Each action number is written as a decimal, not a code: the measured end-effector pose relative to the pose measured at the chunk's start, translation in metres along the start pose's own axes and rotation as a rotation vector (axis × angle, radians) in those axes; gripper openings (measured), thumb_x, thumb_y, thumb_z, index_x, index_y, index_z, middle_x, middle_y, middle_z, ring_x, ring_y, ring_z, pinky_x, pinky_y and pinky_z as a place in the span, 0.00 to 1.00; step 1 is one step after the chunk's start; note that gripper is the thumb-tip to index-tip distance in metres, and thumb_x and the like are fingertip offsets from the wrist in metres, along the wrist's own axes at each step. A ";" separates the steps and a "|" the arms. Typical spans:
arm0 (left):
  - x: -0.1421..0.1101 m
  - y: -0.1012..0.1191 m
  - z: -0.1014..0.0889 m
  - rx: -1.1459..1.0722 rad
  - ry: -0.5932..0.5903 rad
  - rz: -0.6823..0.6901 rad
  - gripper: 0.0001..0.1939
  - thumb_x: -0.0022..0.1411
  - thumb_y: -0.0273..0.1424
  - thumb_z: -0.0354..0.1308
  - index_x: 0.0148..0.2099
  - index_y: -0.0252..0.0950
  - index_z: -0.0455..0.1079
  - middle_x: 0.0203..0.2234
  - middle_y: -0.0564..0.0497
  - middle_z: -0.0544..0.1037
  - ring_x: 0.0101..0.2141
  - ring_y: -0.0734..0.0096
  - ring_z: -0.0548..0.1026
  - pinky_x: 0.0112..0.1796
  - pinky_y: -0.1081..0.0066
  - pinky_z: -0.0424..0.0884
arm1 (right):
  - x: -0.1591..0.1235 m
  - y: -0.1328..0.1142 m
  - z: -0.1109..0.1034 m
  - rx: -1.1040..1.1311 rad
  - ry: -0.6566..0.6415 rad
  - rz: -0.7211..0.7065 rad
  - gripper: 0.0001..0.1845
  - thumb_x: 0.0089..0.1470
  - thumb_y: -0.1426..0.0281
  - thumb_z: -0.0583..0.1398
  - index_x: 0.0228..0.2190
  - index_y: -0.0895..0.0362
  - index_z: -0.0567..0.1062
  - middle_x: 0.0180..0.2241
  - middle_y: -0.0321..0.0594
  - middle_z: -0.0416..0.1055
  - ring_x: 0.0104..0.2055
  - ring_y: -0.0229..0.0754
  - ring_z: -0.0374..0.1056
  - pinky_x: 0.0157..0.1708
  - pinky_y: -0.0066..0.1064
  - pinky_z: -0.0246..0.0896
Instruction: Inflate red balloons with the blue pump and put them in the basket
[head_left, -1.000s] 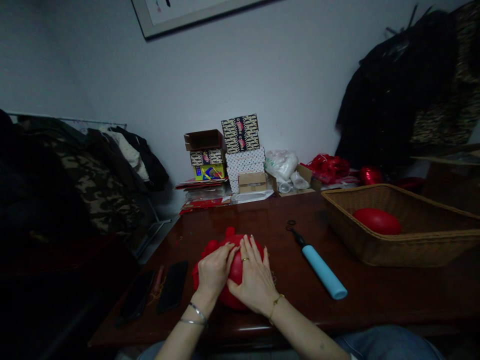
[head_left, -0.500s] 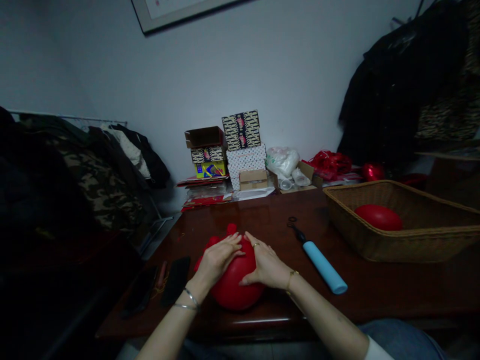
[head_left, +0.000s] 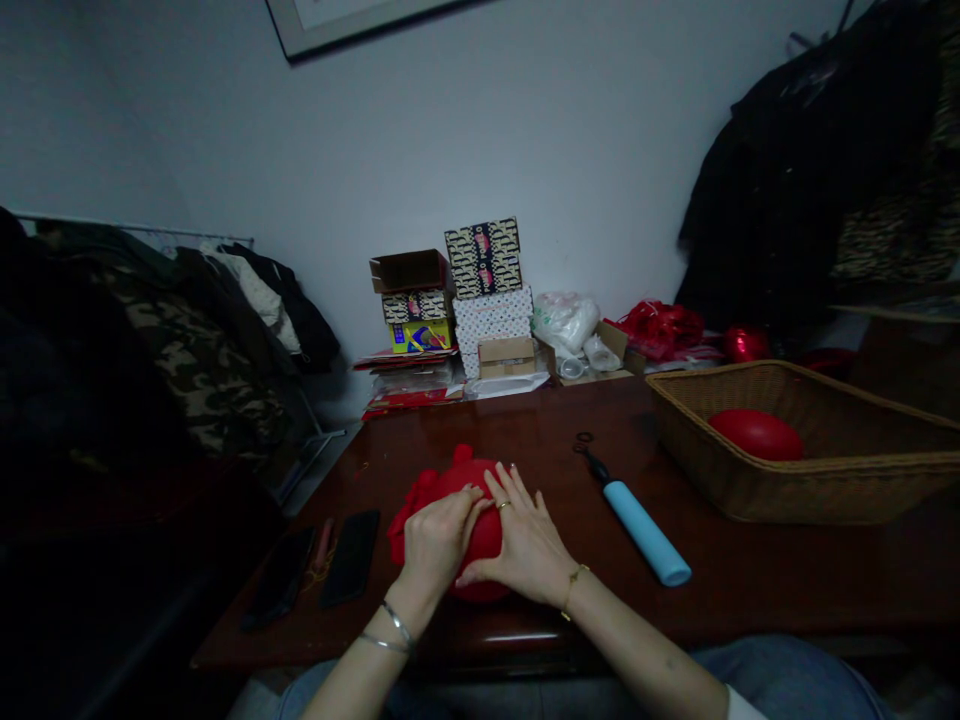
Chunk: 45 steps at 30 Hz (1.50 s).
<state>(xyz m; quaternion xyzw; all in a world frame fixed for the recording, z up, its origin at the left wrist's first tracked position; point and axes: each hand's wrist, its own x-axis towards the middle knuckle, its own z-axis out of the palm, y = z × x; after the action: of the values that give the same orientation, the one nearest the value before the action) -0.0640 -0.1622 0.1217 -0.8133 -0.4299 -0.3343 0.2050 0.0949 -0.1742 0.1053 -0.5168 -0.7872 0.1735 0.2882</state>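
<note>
A round red balloon [head_left: 484,535] sits on the table in front of me, partly covered by both hands. My left hand [head_left: 439,535] is closed in a pinch at the balloon's upper side; the exact spot its fingertips grip is hidden. Fingers spread, my right hand [head_left: 529,545] curves round the balloon's right side with the thumb low, holding it. Several small red lumps [head_left: 420,490] show just beyond my left hand, touching or close to the balloon. To the right lies a light-blue balloon pump [head_left: 646,533] with a black nozzle end.
A wicker basket [head_left: 750,490] with another red balloon [head_left: 756,434] inside stands at the right. Dark flat phone-like objects [head_left: 351,558] lie at the left. Stacked boxes [head_left: 493,325] and plastic bags [head_left: 566,322] line the table's back edge [head_left: 600,395].
My left hand has curled from lying flatter on the balloon into a pinch. My right hand's fingers have spread wider, and the balloon has shifted or turned a little under them.
</note>
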 end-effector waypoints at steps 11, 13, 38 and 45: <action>0.010 -0.018 -0.005 -0.318 -0.071 0.192 0.08 0.64 0.28 0.49 0.43 0.36 0.68 0.50 0.45 0.72 0.52 0.65 0.68 0.50 0.63 0.68 | 0.015 -0.001 -0.016 0.113 -0.093 -0.150 0.73 0.29 0.51 0.67 0.59 0.56 0.22 0.63 0.54 0.41 0.64 0.50 0.38 0.59 0.54 0.32; 0.006 -0.015 0.002 -0.352 -0.122 0.096 0.08 0.64 0.29 0.49 0.43 0.37 0.66 0.49 0.46 0.73 0.49 0.67 0.71 0.47 0.67 0.70 | 0.015 0.001 -0.019 0.124 -0.137 -0.161 0.73 0.30 0.52 0.67 0.58 0.56 0.20 0.63 0.55 0.41 0.65 0.50 0.38 0.59 0.54 0.31; 0.001 -0.024 0.006 -0.343 -0.191 -0.028 0.06 0.64 0.32 0.49 0.38 0.38 0.67 0.42 0.49 0.77 0.43 0.68 0.75 0.45 0.68 0.72 | 0.055 0.181 0.054 -0.364 0.080 0.159 0.18 0.59 0.63 0.48 0.48 0.46 0.70 0.61 0.36 0.52 0.65 0.52 0.28 0.54 0.64 0.13; 0.003 -0.027 0.006 -0.315 -0.174 -0.004 0.06 0.63 0.31 0.50 0.38 0.37 0.68 0.42 0.49 0.78 0.42 0.69 0.75 0.44 0.70 0.72 | 0.066 0.191 0.071 -0.293 0.116 0.153 0.13 0.57 0.64 0.53 0.40 0.46 0.76 0.58 0.37 0.58 0.65 0.57 0.34 0.53 0.65 0.14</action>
<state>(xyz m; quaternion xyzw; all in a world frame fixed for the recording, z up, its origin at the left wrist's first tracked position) -0.0832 -0.1424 0.1208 -0.8605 -0.3898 -0.3261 0.0365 0.1666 -0.0351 -0.0410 -0.6208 -0.7445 0.0481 0.2409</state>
